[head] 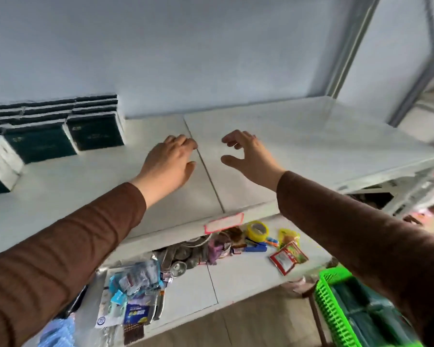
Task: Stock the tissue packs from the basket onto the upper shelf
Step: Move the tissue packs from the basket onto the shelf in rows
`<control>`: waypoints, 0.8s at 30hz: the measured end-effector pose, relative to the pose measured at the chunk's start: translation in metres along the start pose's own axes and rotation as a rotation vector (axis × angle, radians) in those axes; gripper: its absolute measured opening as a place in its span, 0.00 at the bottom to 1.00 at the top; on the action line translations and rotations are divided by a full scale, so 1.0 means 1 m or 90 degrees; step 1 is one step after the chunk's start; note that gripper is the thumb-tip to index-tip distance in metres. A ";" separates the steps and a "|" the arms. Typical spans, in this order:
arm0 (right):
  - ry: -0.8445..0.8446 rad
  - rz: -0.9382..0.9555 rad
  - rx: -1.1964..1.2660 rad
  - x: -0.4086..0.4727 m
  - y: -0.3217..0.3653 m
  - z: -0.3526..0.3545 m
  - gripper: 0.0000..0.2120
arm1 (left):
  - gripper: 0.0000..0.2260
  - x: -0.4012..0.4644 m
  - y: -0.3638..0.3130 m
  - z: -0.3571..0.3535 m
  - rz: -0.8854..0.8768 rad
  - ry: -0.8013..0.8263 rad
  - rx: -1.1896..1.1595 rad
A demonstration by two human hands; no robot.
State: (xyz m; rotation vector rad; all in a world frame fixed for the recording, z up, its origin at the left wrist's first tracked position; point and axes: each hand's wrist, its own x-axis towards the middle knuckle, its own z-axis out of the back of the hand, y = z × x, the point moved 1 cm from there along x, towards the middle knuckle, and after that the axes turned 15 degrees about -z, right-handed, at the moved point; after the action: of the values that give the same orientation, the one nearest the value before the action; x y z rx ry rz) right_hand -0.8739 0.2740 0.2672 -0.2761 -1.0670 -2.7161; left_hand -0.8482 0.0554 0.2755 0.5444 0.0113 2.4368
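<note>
Green tissue packs point(39, 142) stacked left on upper shelf point(298, 136); hands empty

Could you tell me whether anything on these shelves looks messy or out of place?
The tissue packs sit in tidy stacks on the upper shelf. The lower shelf looks messy: loose packets, a yellow tape roll and other small goods lie jumbled there.

Left sleeve point(60, 246): long, brown, fine ribbed knit, cuff ending at wrist. Right sleeve point(361, 229): same brown ribbed knit, cuff at wrist. Left hand point(169, 164), right hand point(251, 156): bare, ungloved; rings, watch not discernible through blur.
</note>
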 end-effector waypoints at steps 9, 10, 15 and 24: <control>-0.139 -0.091 -0.165 -0.189 -0.189 0.188 0.16 | 0.16 0.097 -0.272 -0.026 -0.217 -0.086 -0.145; -0.132 -0.111 -0.184 -0.210 -0.214 0.202 0.16 | 0.17 0.102 -0.302 -0.036 -0.228 -0.084 -0.163; -0.062 -0.252 -0.216 -0.299 -0.342 0.243 0.17 | 0.18 0.113 -0.434 -0.121 -0.270 0.044 -0.216; 0.031 -0.559 -0.146 -0.386 -0.538 0.232 0.16 | 0.19 0.152 -0.574 -0.289 -0.284 0.296 -0.304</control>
State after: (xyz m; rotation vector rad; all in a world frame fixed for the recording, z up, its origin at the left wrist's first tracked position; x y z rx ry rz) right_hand -0.6217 0.8667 -0.0097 0.3129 -1.0237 -3.5919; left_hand -0.7323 0.6391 -0.0111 -0.2228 -0.2250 1.9759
